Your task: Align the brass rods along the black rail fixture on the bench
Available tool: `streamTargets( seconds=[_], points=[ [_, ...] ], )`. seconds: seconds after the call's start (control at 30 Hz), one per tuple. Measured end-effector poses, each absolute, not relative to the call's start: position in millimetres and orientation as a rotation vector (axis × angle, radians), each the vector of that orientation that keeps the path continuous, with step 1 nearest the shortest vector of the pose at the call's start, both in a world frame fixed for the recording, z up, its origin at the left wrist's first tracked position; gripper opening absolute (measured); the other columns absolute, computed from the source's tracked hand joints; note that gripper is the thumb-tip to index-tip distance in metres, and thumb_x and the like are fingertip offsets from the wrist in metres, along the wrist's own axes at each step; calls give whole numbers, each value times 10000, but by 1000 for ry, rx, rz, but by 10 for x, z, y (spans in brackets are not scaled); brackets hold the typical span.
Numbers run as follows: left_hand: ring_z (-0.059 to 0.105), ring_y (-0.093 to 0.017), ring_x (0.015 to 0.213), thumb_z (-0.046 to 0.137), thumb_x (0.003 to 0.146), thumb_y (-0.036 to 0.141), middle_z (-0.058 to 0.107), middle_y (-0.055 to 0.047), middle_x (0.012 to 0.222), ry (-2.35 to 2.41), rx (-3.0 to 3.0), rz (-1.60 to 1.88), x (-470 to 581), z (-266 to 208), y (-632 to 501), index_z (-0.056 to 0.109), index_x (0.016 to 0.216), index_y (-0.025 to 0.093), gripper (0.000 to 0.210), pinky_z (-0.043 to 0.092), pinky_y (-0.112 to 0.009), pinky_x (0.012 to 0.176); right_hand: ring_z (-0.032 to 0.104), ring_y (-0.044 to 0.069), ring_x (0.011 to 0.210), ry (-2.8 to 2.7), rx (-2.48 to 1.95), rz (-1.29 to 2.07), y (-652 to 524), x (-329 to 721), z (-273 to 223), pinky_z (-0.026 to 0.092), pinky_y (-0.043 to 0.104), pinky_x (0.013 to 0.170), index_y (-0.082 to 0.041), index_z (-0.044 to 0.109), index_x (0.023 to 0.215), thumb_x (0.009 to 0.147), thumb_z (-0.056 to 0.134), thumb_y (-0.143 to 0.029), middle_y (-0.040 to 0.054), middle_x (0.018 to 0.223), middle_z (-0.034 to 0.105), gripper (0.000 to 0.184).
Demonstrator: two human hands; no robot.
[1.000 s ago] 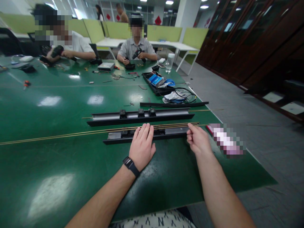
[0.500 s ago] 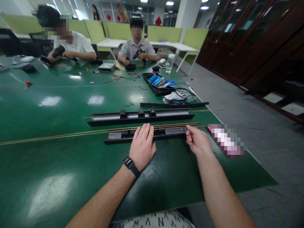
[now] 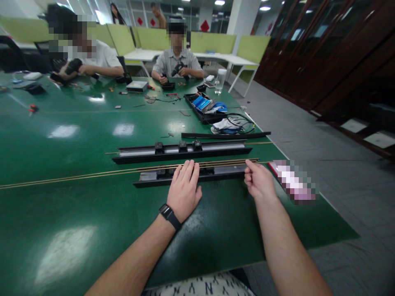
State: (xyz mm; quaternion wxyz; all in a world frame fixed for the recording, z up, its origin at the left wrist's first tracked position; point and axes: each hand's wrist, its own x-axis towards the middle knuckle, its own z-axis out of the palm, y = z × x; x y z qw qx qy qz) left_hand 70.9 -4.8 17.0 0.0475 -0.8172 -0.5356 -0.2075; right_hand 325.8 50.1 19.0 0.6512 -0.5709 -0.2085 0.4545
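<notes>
My left hand [image 3: 184,187], with a dark watch on its wrist, lies flat with fingers stretched out over several thin gold-coloured rods [image 3: 101,174]. Under the rods is a black rail [image 3: 228,176] with a grey inner channel and small dark blocks [image 3: 210,169], partly hidden by that hand. My right hand [image 3: 259,179] is closed, thumb and index fingertips together, beside the rods near the rail's right end. What sits between those fingertips is hidden. Just beyond lies a second black rail [image 3: 216,149] bearing dark blocks [image 3: 182,146].
A narrow black strip [image 3: 228,135] lies farther back, near a white glove [image 3: 226,125] with black cable. A black tray [image 3: 203,117] holds blue items. A blurred pink-white object [image 3: 291,181] is at the right table edge. Two people with drills [image 3: 177,69] sit across.
My right hand has shifted slightly right along the rods. My left hand stays in place, and the view has moved a little.
</notes>
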Motion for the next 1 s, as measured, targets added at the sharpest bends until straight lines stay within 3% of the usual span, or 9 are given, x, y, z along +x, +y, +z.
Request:
streamTargets(
  seconds=[0.3, 0.6, 0.8, 1.0],
  points=[
    [301, -275, 1519, 540, 908, 277, 383, -138, 1607, -1636, -2481, -634, 716, 164, -44, 366, 1536, 121, 670, 235, -463, 1267, 393, 50, 305, -474, -1343, 1032, 497, 3255, 204, 219, 131, 249, -203, 506, 701, 733, 854, -318, -47, 514, 572, 369],
    [312, -276, 1513, 541, 913, 270, 381, -140, 1607, -1650, -2475, -612, 716, 182, -43, 394, 1522, 115, 645, 243, -458, 1265, 392, 54, 275, -496, -1387, 1095, 480, 3244, 234, 200, 137, 234, -174, 607, 810, 793, 767, -323, -20, 515, 619, 219],
    [325, -276, 1507, 537, 916, 272, 393, -142, 1600, -1651, -2472, -610, 727, 193, -50, 410, 1511, 104, 631, 244, -459, 1266, 406, 52, 296, -463, -1339, 1088, 483, 3251, 243, 215, 139, 240, -185, 539, 692, 725, 812, -237, -25, 522, 595, 279],
    [312, -275, 1513, 541, 917, 284, 388, -140, 1603, -1652, -2474, -609, 727, 183, -50, 398, 1516, 101, 642, 232, -452, 1269, 406, 48, 308, -453, -1310, 1090, 487, 3262, 245, 229, 138, 235, -187, 525, 680, 742, 790, -214, -30, 529, 586, 274]
  ],
)
